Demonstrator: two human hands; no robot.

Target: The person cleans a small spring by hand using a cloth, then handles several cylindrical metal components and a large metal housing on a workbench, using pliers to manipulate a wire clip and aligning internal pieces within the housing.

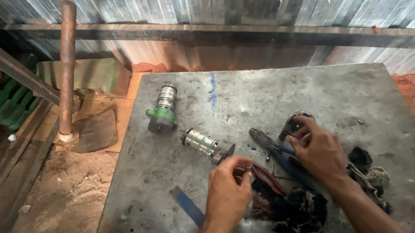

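My left hand (228, 187) is pinched shut on a small ring-like part near a red-handled tool (268, 177), just below a silver cylinder (207, 146) with green rings that lies on the metal plate (245, 104). My right hand (318, 149) reaches over blue-handled pliers (271, 146) and its fingertips grip a small dark part (292, 124). A second cylinder with a green body (163, 109) lies further left on the plate.
A dark frayed rag (295, 209) lies under my wrists, another rag (369, 169) to the right. A blue strip (188, 206) rests near the plate's front edge. A rusty pipe (66, 67) stands at left by corrugated sheet walls.
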